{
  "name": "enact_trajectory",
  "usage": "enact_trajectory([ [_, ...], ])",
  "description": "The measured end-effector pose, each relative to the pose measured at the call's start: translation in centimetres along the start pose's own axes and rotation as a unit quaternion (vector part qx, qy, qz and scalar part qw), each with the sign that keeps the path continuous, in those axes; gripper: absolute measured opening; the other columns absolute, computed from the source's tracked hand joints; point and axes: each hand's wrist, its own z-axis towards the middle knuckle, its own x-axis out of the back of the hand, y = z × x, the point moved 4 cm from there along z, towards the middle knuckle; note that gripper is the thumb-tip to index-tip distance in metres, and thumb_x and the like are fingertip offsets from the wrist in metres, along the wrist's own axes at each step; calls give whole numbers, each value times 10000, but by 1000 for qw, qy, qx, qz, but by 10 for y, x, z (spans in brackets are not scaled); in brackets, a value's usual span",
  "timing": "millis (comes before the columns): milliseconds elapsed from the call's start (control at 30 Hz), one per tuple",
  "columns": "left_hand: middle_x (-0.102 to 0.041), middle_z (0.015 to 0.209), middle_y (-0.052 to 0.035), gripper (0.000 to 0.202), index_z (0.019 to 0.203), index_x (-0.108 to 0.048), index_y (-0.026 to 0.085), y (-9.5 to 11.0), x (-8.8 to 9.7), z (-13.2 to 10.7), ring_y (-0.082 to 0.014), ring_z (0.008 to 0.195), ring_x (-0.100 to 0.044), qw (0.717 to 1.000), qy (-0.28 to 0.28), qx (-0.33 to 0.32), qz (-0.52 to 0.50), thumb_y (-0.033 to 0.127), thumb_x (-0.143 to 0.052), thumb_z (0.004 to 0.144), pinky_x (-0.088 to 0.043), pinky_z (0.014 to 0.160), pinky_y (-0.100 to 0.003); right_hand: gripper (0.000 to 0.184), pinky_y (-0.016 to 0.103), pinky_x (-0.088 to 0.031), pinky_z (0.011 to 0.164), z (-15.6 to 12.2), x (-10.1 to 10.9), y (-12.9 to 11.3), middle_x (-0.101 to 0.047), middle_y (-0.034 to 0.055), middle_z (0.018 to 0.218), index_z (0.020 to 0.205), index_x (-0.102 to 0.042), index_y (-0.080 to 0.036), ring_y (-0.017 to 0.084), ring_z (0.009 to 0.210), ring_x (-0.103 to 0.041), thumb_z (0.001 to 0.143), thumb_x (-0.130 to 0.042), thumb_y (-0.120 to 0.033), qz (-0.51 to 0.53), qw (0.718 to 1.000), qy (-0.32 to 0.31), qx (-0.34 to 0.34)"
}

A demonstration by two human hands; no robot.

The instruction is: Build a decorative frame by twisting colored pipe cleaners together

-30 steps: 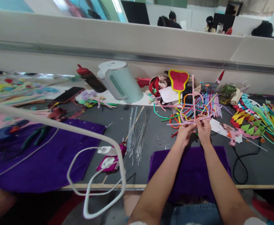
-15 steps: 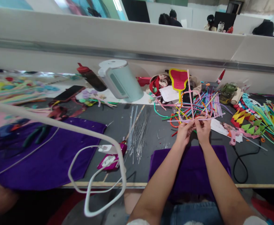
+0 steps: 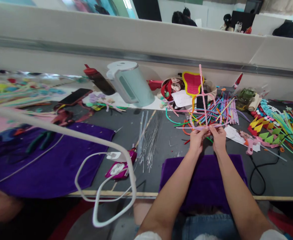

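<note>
My left hand (image 3: 197,140) and my right hand (image 3: 219,137) are close together above the grey table (image 3: 166,160), both pinching the base of a pink pipe-cleaner frame (image 3: 203,100). The frame stands upright with a long vertical stem and curved side loops. A thin lilac pipe cleaner (image 3: 186,127) crosses it horizontally at my fingertips. Behind it lies a loose heap of coloured pipe cleaners (image 3: 220,110). A purple cloth (image 3: 206,186) lies under my forearms.
A pale green kettle (image 3: 130,83), a dark bottle (image 3: 97,81), a phone (image 3: 74,96), a bundle of metal wires (image 3: 150,140), a pink glue gun (image 3: 249,145) with black cord, a white cable (image 3: 106,196), another purple cloth (image 3: 46,163), paper shapes (image 3: 264,131). People sit beyond the partition.
The pink frame has risen and tilted more upright, its stem shifting slightly left. My hands stayed together at its base, moving a little.
</note>
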Motion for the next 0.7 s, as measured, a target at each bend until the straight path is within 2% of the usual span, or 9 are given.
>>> enact_trajectory([
  [133, -686, 701, -29, 306, 790, -677, 99, -2, -1, -1, -96, 589, -640, 1000, 3, 3, -10, 247, -826, 568, -536, 604, -199, 265, 247, -461, 590, 0, 1, 1, -603, -20, 691, 796, -609, -171, 109, 621, -545, 661, -714, -373, -5, 1000, 4, -5],
  [433, -655, 637, -4, 250, 729, -658, 109, -2, 1, 0, -80, 545, -608, 999, 32, 13, -29, 210, -811, 558, -526, 575, -192, 247, 241, -449, 623, -2, 1, -1, -601, -20, 736, 843, -608, -176, 109, 653, -538, 684, -695, -344, -53, 997, 1, 47],
  [700, -650, 639, -4, 268, 743, -636, 114, -2, 0, 0, -86, 553, -614, 999, 30, 13, -16, 204, -801, 551, -538, 619, -219, 245, 248, -461, 598, -1, 0, 0, -617, -12, 721, 822, -627, -172, 112, 636, -547, 671, -690, -354, -21, 1000, 1, 0],
])
